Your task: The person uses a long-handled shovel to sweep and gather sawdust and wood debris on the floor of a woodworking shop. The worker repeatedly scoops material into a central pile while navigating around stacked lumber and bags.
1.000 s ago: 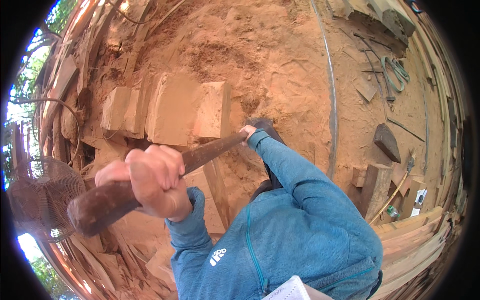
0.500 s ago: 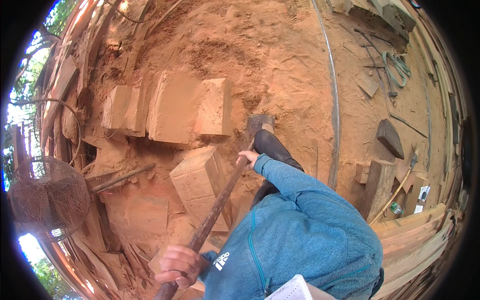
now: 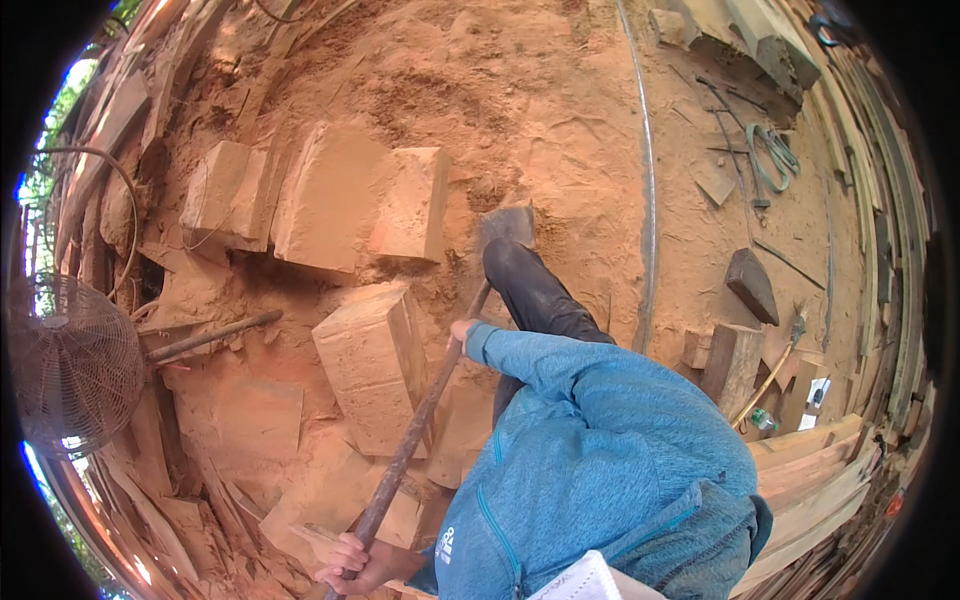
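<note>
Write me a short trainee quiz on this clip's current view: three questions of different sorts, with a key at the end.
1. True or false: the left hand grips the long pole nearer the picture's lower edge than the right hand does.

2. Which of these stands at the far left of the view?
a) a stepladder
b) a round wire-caged fan
c) a red bucket

3. Fill in the colour: the person holding the pole wears a ____ jacket.

Key: 1. True. 2. b. 3. Blue.
</note>
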A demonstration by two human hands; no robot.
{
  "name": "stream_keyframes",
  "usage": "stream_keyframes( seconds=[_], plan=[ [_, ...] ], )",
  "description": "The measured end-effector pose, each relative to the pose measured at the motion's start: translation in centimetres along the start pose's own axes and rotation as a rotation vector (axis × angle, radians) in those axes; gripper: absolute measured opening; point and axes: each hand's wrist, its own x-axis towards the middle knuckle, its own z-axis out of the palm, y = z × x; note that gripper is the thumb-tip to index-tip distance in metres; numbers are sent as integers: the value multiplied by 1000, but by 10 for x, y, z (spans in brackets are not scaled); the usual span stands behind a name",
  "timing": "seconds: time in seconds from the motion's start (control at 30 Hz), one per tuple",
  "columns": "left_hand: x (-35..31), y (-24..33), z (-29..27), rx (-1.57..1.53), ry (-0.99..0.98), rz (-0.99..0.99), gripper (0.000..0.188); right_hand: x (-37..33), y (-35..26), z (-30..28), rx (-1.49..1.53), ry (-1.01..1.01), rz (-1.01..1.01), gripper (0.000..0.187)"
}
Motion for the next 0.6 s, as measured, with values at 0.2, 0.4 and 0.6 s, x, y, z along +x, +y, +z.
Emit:
stream_keyframes(
  seconds=[0.2, 0.4, 0.6],
  plan=[
    [7, -8, 17, -40, -113, -35, 24, -22, -44, -8, 57, -18, -35, 18],
    [15, -29, 52, -141, -366, -81, 22, -17, -47, -44, 529, -165, 72, 19],
    [19, -88, 96, -141, -443, -260, 24, 14, -68, -118, 934, -266, 200, 28]
  ],
)
